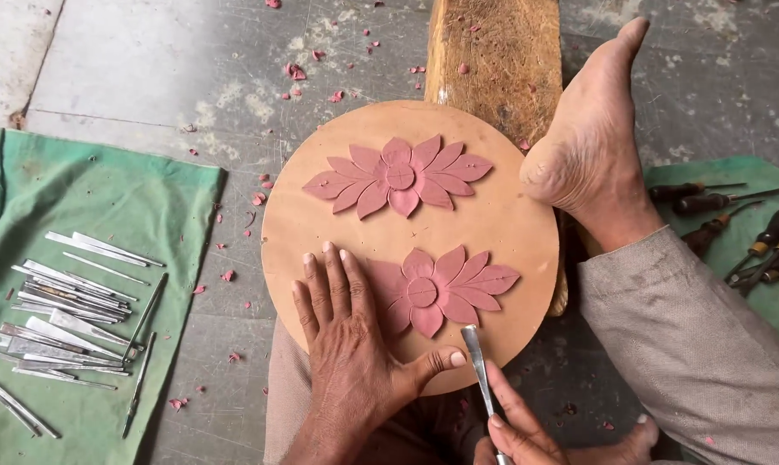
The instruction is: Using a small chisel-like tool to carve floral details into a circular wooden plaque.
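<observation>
A round tan wooden disc (501,220) lies on a wooden block and my lap. Two pinkish-red carved flowers sit on it, an upper flower (400,175) and a lower flower (437,290). My left hand (348,349) lies flat on the disc's lower left, fingers spread, covering the left petals of the lower flower. In my right hand (517,428) I hold a steel chisel (476,360), its tip on the disc just below the lower flower and beside my left thumb.
A green cloth (97,207) at left carries several steel carving tools (71,319). Another green cloth (755,185) at right holds dark-handled chisels (772,241). My bare foot (592,142) rests against the disc's right edge on the wooden block (493,52). Red chips litter the concrete floor.
</observation>
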